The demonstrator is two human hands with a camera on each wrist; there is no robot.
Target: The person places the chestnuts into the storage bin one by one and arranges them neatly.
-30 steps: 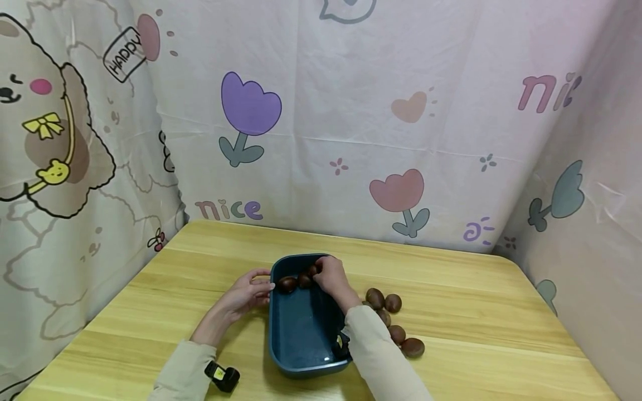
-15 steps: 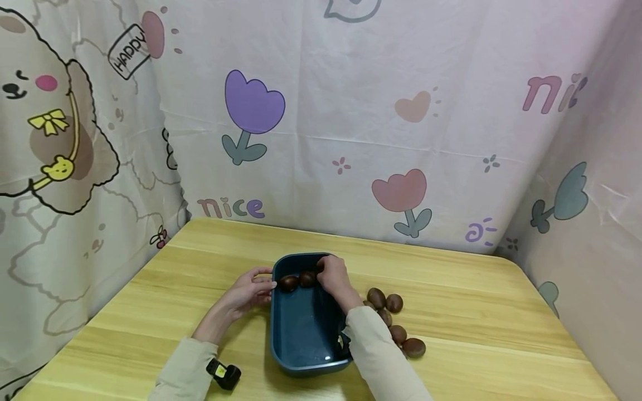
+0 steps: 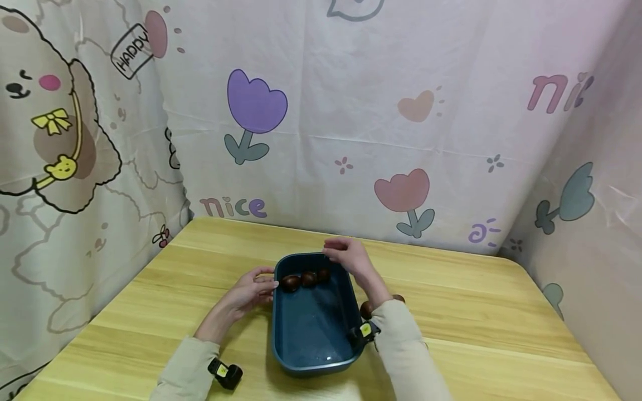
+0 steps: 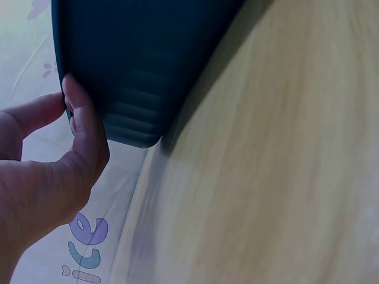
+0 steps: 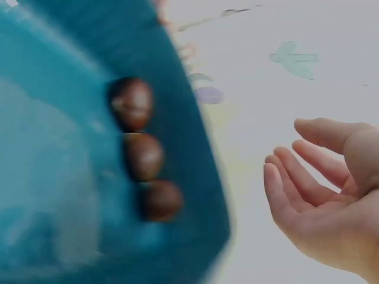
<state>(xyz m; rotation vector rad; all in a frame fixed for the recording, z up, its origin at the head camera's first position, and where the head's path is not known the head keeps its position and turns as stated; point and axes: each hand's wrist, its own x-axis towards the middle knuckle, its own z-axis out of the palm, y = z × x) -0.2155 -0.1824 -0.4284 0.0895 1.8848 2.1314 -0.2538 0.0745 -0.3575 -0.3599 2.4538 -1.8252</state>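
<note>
A deep dark-blue plastic box [image 3: 316,334] stands on the wooden table. Three glossy brown, egg-shaped fruits [image 3: 309,278] lie in a row against its far end; the right wrist view shows these brown fruits [image 5: 144,156] touching or nearly so. At the box's left rim, my left hand [image 3: 248,291] pinches the edge; in the left wrist view a finger of the left hand [image 4: 59,171] lies against the outer wall. My right hand [image 3: 353,259] is above the far right corner, fingers relaxed. Seen by the right wrist camera, the right hand [image 5: 325,189] holds nothing.
More brown fruits [image 3: 366,309] lie on the table right of the box, mostly hidden by my right forearm. The table [image 3: 220,245] ends at a printed cloth backdrop [image 3: 321,139] behind. Cloth also hangs at both sides.
My right hand has let go of a brown fruit at the row's right end, risen out of the box and moved right. The left hand stays at the rim.
</note>
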